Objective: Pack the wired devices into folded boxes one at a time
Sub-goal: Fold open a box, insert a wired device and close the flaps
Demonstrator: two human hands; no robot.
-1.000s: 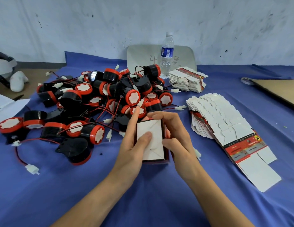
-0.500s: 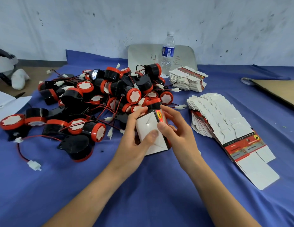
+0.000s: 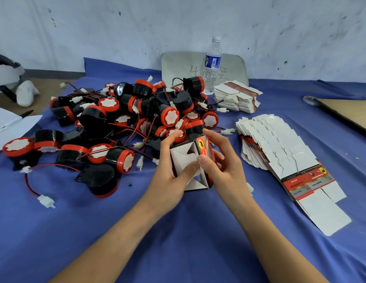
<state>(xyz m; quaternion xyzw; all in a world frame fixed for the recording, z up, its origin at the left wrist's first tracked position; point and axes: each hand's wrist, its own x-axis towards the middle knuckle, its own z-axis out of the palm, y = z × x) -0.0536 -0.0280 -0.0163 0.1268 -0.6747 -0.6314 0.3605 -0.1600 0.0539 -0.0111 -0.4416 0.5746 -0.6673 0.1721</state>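
Near the middle of the counter [image 3: 178, 248], our left hand [image 3: 167, 180] and right hand [image 3: 226, 170] both clamp a half-folded box [image 3: 183, 159], just before the heaped wired devices [image 3: 121, 119]. Our fingers hide its far side.

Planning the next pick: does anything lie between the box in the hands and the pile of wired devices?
Nothing visible does. The box, gripped by left hand and right hand, meets the near edge of the pile; its tangled red wires might snag a pick.

The round black plastic devices [image 3: 170, 117] are showing red caps with white centres; the white cardboard box [image 3: 179, 159] is showing a red side.
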